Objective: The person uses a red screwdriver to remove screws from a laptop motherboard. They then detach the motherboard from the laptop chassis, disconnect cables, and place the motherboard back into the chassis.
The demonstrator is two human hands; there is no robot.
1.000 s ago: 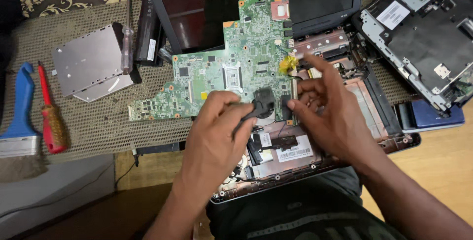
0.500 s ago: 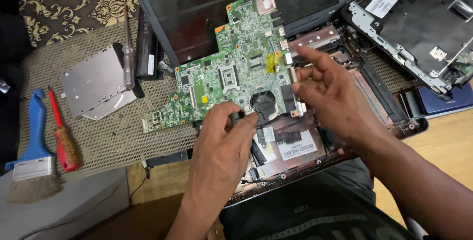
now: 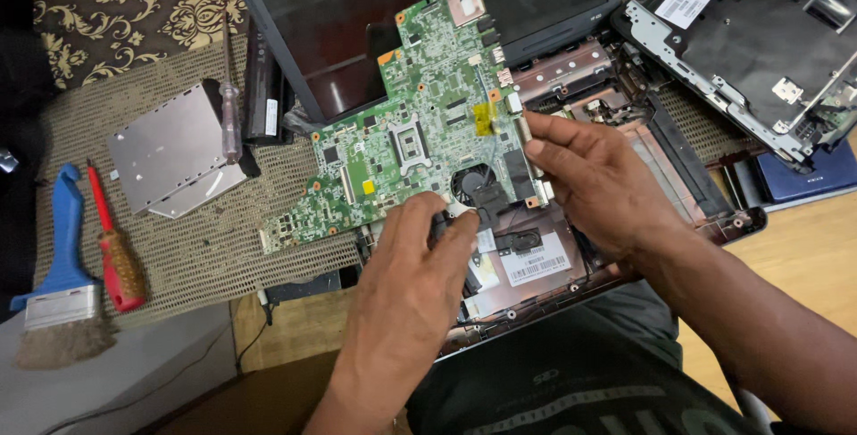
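The green laptop motherboard [image 3: 420, 131] is out of its shell and held tilted above the stripped laptop base [image 3: 625, 176], so the freeing of the board looks done; judging from the frame, what is left is whatever is to be done at the small black cooling fan [image 3: 475, 187] that is mounted near the board's lower edge, right where both hands meet. The left hand [image 3: 406, 301] comes up from below, palm away from the camera, its fingers [image 3: 442, 221] curled together and pinched on the board's lower edge at the black part just beside the fan; whether they grip the fan housing or only the board I cannot tell. The right hand [image 3: 598, 185] reaches in from the right side, fingers stretched out flat and close together, clamped along the board's right edge with the thumb hidden behind it, steadying the board rather than pulling on it, as far as I can judge. A bit of yellow tape [image 3: 485, 118] sits on the board just above the right fingertips. Beyond the grip lies the dark laptop screen [image 3: 357, 24]. Well to the left of the hands, on a woven mat [image 3: 178, 247], lie a silver drive caddy [image 3: 170, 154], a red-handled screwdriver [image 3: 116, 252] and a blue-handled brush [image 3: 58, 283]. To the far right rests another dismantled laptop chassis [image 3: 759, 42]
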